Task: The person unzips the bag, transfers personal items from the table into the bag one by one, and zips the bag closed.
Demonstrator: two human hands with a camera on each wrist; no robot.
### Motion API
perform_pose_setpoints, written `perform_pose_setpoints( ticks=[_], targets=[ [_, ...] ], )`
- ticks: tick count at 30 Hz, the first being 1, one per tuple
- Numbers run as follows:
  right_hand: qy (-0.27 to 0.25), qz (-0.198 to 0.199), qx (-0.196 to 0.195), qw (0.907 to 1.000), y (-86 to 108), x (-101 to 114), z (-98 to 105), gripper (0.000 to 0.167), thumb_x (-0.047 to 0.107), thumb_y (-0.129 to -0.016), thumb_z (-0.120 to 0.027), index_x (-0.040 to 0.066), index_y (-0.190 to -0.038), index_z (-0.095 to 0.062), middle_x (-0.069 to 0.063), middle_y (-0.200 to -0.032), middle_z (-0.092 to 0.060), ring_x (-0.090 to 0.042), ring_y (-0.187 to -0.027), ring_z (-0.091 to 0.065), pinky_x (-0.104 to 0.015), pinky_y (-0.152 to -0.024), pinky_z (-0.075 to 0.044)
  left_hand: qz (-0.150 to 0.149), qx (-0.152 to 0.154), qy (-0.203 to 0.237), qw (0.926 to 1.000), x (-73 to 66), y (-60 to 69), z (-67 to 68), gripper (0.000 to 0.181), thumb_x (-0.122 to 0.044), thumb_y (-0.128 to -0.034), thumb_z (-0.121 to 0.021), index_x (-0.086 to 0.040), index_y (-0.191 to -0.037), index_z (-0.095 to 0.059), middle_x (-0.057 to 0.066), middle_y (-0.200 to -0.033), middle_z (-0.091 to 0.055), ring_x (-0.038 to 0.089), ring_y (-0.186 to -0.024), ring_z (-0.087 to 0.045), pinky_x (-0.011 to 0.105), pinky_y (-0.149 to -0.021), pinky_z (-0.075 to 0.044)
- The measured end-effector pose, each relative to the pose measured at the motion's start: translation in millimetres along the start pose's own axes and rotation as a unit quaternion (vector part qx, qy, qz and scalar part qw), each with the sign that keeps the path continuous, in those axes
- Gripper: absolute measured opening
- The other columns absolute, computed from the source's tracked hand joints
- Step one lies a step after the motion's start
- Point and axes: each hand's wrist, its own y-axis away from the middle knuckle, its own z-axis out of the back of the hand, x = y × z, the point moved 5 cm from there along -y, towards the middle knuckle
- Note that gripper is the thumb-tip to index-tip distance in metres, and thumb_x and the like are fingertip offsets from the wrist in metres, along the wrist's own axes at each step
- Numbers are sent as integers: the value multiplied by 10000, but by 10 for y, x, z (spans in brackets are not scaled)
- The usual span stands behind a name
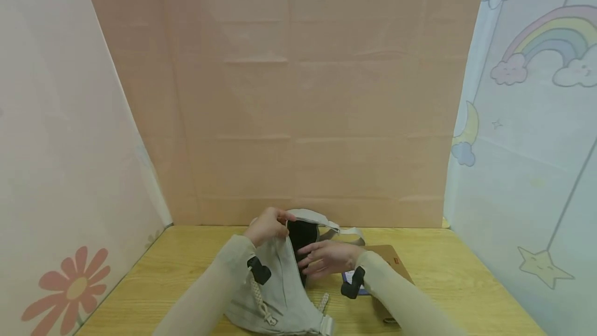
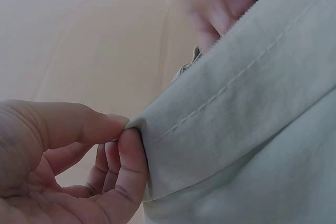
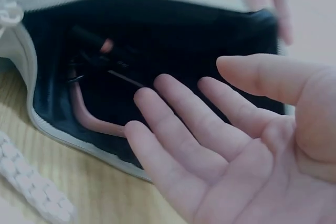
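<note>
A pale grey-green fabric bag [image 1: 280,284] stands with its zipped mouth open, dark lining [image 3: 173,35] inside. My left hand [image 1: 270,227] pinches the edge of the mouth between thumb and fingers, as the left wrist view shows at the bag's corner [image 2: 184,145]. My right hand [image 1: 328,258] is at the opening, palm up, fingers extended and holding nothing [image 3: 226,145]. Within the bag lie a pinkish curved tube or handle [image 3: 89,114] and a dark item with a pink tip [image 3: 92,40], both partly in shadow.
Right of the bag, partly under my right forearm, are a brown folder-like item [image 1: 387,258] and a blue-edged item [image 1: 347,276]. A grey strap [image 1: 352,232] lies behind the bag. A braided cord [image 3: 31,182] lies by the mouth. Papered walls [image 1: 303,92] enclose the wooden table [image 1: 448,279].
</note>
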Motion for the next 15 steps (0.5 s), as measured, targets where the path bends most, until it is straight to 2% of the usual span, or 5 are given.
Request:
perform_pose_setpoints(
  ticks=[4, 10, 15],
  targets=[
    [170, 283, 23, 9995, 260, 93, 67, 452, 131, -1036, -382, 7, -1468, -338, -176, -1365, -536, -374, -1272, -500, -523, -1047, -394, 28, -85, -70, 9999, -40, 60, -23, 431, 58, -746, -644, -46, -1160, -700, 178, -1198, -622, 234, -957, -540, 306, -701, -484],
    [186, 867, 27, 9961, 752, 219, 302, 418, 105, -1047, -320, 46, -1459, -360, -130, -1376, -539, -295, -1250, -535, -484, -1049, -405, 83, -120, 117, 9998, -101, 128, -78, 439, 97, -743, -619, -11, -1162, -690, 190, -1095, -598, 199, -782, -464, 283, -595, -418],
    [36, 1209, 125, 9926, 1172, 252, 539, 436, 79, -1054, -250, 75, -1482, -336, -57, -1378, -532, -244, -1263, -523, -477, -1100, -345, 157, -211, 177, 9995, -149, 192, -111, 444, 119, -739, -610, -11, -1155, -696, 181, -1112, -605, 192, -796, -467, 269, -591, -433]
  ],
)
